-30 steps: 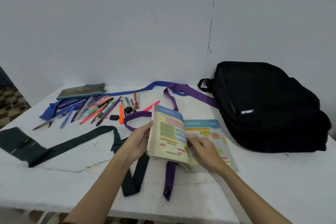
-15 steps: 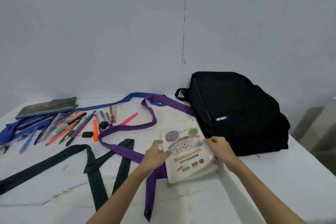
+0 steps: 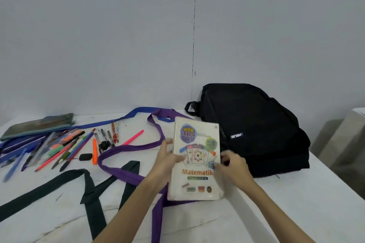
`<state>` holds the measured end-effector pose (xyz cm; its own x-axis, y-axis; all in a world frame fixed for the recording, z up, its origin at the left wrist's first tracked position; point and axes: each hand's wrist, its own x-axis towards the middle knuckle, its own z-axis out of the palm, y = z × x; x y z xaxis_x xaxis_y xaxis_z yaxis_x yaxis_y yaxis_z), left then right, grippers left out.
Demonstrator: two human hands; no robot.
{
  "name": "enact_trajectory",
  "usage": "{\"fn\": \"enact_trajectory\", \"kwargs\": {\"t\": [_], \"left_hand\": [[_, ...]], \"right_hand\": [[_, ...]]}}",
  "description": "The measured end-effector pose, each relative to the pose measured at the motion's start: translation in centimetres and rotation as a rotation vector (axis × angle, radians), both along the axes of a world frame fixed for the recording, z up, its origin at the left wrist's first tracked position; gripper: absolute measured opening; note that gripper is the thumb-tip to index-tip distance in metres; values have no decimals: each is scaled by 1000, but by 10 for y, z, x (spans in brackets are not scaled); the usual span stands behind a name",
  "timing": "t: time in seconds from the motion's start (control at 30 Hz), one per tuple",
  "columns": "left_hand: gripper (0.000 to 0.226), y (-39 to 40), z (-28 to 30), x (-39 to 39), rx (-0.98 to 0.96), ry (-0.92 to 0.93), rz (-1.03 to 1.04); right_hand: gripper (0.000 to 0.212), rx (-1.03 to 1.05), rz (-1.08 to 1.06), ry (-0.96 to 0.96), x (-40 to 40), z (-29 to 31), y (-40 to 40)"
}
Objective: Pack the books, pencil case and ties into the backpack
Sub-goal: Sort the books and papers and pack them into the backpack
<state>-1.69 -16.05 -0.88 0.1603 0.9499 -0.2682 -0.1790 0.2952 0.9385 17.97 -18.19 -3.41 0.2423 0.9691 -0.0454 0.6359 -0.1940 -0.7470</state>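
Left hand: forearm reaches in from the near edge; fingers closed on the book's left edge, thumb on the cover.
Right hand: forearm comes from near right; fingers curled around the book's right edge.
Book: closed, cover up, tilted, between both hands, over the purple tie.
Backpack: black, zipped, just right of and beyond the book.
Pencil case: far left on the bench.
Dark tie: near left.
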Motion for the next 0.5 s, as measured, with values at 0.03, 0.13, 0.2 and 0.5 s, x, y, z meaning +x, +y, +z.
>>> {"fn": "enact_trajectory", "kwargs": {"t": [0.03,0.13,0.2,0.5], "left_hand": [[43,0,13,-1,68,22,-8],[41,2,53,-3,313,162,-81],[41,3,76,-4,513,302,-191],[35,23,111,60,976,601,-467]], "right_hand": [[42,119,-20,-13,2,10,1],[81,499,17,-21,8,54,3],[98,581,63,-155,12,87,2],[21,166,259,227,73,124,-21]]}}
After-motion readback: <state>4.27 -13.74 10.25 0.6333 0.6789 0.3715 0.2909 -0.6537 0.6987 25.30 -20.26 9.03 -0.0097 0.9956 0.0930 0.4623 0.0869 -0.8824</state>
